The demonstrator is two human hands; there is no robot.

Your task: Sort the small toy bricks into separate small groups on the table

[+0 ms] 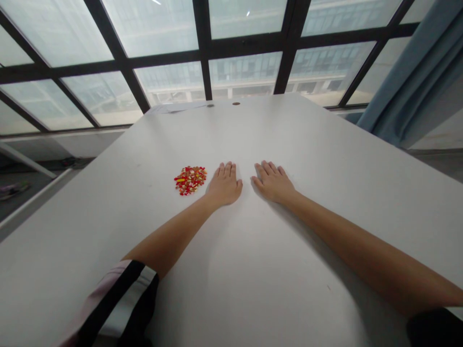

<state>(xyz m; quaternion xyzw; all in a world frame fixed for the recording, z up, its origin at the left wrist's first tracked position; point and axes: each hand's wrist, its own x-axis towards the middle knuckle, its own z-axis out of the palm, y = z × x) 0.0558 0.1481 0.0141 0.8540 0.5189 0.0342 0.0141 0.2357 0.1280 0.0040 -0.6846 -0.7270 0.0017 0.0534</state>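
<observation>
My left hand (224, 184) lies palm down on the white table (231, 270), its fingers stretched forward and holding nothing. Just to its left is a heap of small pieces (190, 180) in red, yellow, orange and white; they are too small for me to name. A longer yellow piece (180, 180) shows on the heap's left side. Flat on the tabletop a short way to the right rests my right hand (273, 181), fingers spread, with nothing in it. A narrow gap separates the two thumbs.
Pale sheets of paper (173, 108) lie at the table's far left edge. Two small round discs (236, 103) sit near the far edge. Behind the table stands a dark-framed window (213, 46). A blue curtain (405, 91) hangs at the right.
</observation>
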